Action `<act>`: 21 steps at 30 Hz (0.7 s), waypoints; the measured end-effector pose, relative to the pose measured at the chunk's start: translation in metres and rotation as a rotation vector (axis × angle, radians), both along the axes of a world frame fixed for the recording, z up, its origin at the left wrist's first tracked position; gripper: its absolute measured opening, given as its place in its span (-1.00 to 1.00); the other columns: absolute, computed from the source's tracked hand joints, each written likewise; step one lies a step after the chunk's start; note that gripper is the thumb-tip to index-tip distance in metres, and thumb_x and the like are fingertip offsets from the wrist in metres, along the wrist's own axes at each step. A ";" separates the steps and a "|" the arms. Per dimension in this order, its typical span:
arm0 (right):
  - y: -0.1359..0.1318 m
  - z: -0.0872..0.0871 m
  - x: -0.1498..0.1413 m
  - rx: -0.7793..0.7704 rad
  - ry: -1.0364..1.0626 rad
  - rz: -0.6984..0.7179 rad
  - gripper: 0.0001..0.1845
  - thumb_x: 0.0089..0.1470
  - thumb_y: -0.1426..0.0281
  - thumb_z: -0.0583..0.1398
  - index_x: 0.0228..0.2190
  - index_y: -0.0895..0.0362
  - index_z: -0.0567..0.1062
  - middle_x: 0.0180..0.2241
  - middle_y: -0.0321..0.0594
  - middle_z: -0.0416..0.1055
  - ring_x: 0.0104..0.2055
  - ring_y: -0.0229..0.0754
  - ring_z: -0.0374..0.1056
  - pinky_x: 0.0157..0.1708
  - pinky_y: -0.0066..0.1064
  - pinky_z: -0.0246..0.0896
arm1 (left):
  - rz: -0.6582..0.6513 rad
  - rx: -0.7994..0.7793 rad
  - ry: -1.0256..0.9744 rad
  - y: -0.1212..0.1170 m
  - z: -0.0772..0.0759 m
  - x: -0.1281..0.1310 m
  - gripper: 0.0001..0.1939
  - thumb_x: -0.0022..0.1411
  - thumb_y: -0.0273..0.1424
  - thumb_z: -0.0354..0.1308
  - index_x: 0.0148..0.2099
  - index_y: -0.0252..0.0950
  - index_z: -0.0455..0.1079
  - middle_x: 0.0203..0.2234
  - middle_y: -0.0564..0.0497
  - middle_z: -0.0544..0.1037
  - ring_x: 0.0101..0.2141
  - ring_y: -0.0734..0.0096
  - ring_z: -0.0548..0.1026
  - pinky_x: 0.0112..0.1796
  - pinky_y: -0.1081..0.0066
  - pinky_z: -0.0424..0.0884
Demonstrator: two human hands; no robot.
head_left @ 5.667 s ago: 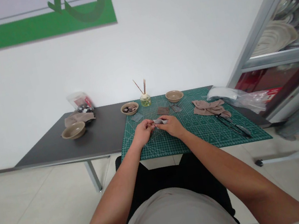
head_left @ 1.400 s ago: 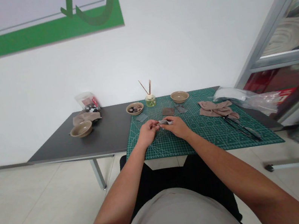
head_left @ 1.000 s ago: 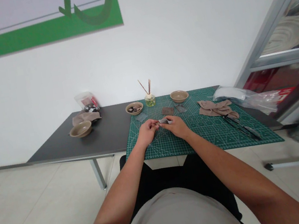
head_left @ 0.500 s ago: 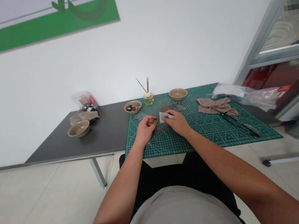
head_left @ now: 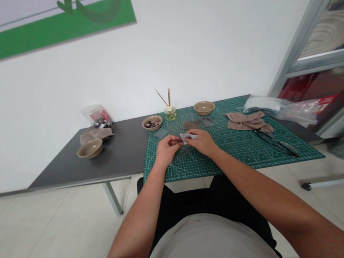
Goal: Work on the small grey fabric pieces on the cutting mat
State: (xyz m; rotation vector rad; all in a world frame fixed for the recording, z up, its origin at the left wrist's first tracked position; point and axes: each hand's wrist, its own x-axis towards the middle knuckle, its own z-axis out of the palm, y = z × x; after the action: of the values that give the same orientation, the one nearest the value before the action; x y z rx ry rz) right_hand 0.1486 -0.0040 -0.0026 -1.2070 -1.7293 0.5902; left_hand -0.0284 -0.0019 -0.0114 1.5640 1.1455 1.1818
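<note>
My right hand [head_left: 204, 143] grips a small grey sheet [head_left: 184, 136] over the green mat [head_left: 195, 168] on the desk [head_left: 123, 154]. My left hand [head_left: 166, 151] is at the sheet's near side, fingers curled; I cannot tell whether they clamp anything.

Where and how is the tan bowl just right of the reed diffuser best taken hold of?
Probably the near rim of the tan bowl, coming from above and the person's side: it stands upright with a wide mouth, and the wall rises close behind.
</note>
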 end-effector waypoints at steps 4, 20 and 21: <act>-0.001 -0.001 0.000 0.038 -0.043 0.032 -0.86 0.00 0.31 0.23 -0.40 0.07 0.58 -0.44 -0.29 0.51 -0.38 -0.18 0.38 -0.34 -0.42 0.16 | 0.011 -0.019 -0.017 0.001 0.000 0.000 -0.70 -0.10 -0.42 0.34 -0.23 -0.33 0.48 -0.51 0.07 0.53 -0.47 0.48 0.45 -0.36 0.46 0.33; 0.002 -0.002 0.002 -0.022 -0.081 0.132 -0.83 -0.01 0.30 0.28 -0.38 0.13 0.60 -0.46 -0.30 0.50 -0.39 -0.22 0.37 -0.36 -0.45 0.10 | 0.044 -0.033 0.110 0.002 0.001 -0.002 -0.79 -0.12 -0.42 0.32 -0.33 -0.30 0.51 -0.53 0.08 0.55 -0.50 0.46 0.44 -0.39 0.45 0.29; 0.002 -0.002 0.002 -0.027 -0.081 0.132 -0.83 -0.01 0.30 0.28 -0.38 0.14 0.60 -0.47 -0.31 0.50 -0.40 -0.22 0.37 -0.37 -0.44 0.10 | 0.037 -0.035 0.100 0.002 0.001 -0.001 -0.79 -0.12 -0.42 0.32 -0.33 -0.30 0.50 -0.52 0.07 0.56 -0.48 0.45 0.45 -0.38 0.44 0.30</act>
State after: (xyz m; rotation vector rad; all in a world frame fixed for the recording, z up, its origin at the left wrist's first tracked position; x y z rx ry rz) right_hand 0.1511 -0.0017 -0.0046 -1.1553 -1.8854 0.6532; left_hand -0.0299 0.0001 -0.0104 1.5965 1.2585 1.1118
